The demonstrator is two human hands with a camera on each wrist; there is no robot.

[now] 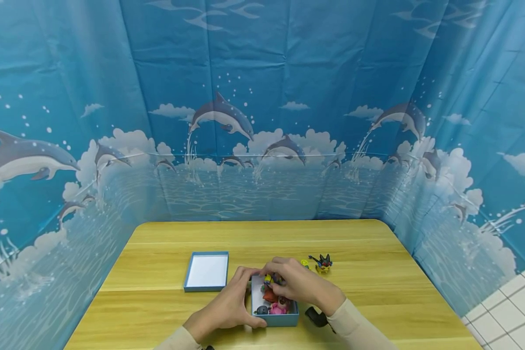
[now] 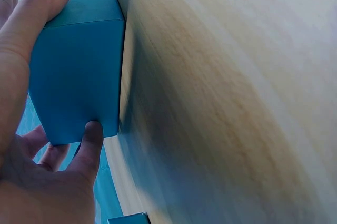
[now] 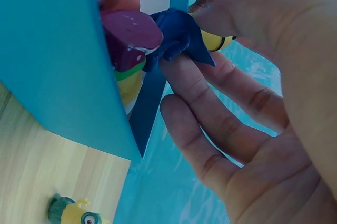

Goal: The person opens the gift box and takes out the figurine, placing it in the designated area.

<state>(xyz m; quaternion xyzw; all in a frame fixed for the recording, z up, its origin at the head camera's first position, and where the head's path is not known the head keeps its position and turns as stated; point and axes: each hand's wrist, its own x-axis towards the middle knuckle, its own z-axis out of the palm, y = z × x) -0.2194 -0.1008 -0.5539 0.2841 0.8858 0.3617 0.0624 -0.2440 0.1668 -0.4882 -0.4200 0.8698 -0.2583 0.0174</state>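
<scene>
A yellow wood-grain bench (image 1: 271, 240) stands before me, enclosed by a blue curtain (image 1: 262, 116) printed with leaping dolphins, clouds and sea; white tiles (image 1: 505, 308) show at four o'clock. Near the bench's six o'clock edge sits an open blue box (image 1: 282, 320) holding small toys (image 1: 280, 307). The person's left hand (image 1: 233, 304) holds it, thumb on the near wall, fingers toward ten o'clock. The right hand (image 1: 299, 282), its grip narrow, pinches a blue-and-yellow figurine (image 3: 176, 31) at the box's opening, toward twelve. From the box, a shallow white-lined lid (image 1: 206, 272) lies at ten, a black-eared figurine (image 1: 324, 265) at two.
</scene>
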